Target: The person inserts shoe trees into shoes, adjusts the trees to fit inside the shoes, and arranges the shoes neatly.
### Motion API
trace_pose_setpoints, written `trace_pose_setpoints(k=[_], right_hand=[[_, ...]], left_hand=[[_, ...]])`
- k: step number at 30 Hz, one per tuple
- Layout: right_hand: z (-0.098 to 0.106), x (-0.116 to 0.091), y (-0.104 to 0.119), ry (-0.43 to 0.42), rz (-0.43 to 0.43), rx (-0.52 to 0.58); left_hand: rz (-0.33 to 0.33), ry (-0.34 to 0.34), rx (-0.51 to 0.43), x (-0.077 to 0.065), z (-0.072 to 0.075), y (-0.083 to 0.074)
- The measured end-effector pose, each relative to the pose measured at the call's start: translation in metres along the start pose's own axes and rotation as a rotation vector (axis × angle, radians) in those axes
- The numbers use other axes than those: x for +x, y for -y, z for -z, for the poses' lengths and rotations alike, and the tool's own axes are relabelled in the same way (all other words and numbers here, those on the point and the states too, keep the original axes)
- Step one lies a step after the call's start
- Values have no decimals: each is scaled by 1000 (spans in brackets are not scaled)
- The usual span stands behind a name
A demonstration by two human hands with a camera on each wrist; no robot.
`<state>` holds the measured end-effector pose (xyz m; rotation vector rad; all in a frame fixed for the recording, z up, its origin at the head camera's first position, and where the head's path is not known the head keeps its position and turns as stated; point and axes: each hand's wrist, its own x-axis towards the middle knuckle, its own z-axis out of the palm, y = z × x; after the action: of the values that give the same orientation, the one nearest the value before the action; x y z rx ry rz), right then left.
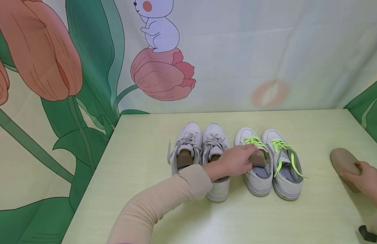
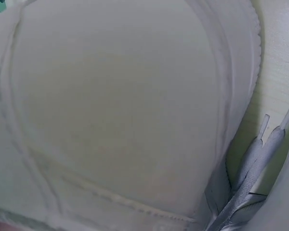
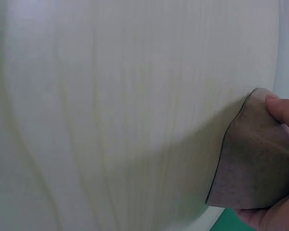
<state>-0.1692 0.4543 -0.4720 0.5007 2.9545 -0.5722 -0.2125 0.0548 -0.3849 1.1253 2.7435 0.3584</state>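
My left hand (image 1: 235,159) pinches a brown insole (image 1: 258,158) at the opening of a white sneaker (image 1: 258,184) with neon green laces. Most of that insole is hidden in the shoe. Beside it stands the matching green-laced sneaker (image 1: 287,188), its bluish-grey lining showing. On the right, my right hand (image 1: 366,179) grips a second brown insole (image 1: 344,161) by its edges, thumb on one side and fingers on the other. The right wrist view shows this insole (image 3: 253,154) bent slightly. White shoe leather (image 2: 125,106) fills most of the left wrist view.
Left of the green-laced pair are two white sneakers with grey laces, one at the far left (image 1: 190,130) and one under my left forearm (image 1: 217,193). Brown shows inside both. All stand on a pale wood-grain table (image 1: 139,142) before a printed curtain (image 1: 231,61).
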Motion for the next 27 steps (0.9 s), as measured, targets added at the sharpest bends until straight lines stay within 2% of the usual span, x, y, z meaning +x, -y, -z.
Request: trace_pose_setpoints(k=[5,12,18,27], right_hand=[[0,-1,-1,-4,21,14],[2,-4,3,-2,8,55],[2,-6,3,-15,27,73],[2,-6,4,-22,39,76]], left_hand=[[-5,11,-33,0,1,-1],[-10,13,-52,0,1,-1],[6,14,-61,-1,3,-3],[6,-11,-59,1,3,-4]])
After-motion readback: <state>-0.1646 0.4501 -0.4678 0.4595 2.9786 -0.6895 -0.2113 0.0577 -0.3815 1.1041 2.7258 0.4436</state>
